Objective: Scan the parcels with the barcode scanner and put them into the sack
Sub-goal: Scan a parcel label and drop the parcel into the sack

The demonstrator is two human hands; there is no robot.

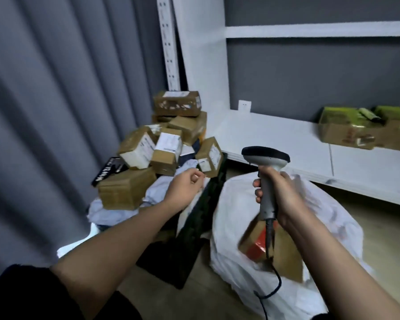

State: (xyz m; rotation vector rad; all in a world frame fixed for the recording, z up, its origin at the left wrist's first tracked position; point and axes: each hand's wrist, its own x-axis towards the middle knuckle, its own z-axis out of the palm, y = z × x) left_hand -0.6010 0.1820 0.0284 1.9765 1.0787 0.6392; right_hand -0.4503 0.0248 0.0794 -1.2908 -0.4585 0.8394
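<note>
- Head view: pile of parcels [169,144] sat at centre frame, left of the sack [240,204]; mostly small cardboard boxes with white labels, plus soft grey poly bags underneath.
- Right hand [280,195] had its fingers wrapped round the grip of the scanner [267,181], head pointing toward the pile, cable trailing down to the lower frame.
- Left hand [185,188] hovered just short of the nearest box [209,157], fingers loosely curled, holding nothing.
- The sack lay open at lower right; one brown box with red tape [259,241] was already inside.
- Judged handling: boxes look light and stiff, with taped faces likely a bit slick; a one-handed pinch across two opposite sides should do, label kept facing the scanner.
- Poly bags look limp; would need a grab at the bulk, not an edge.
- Risk: the pile is loosely stacked, so pulling a low box may topple the others.
</note>
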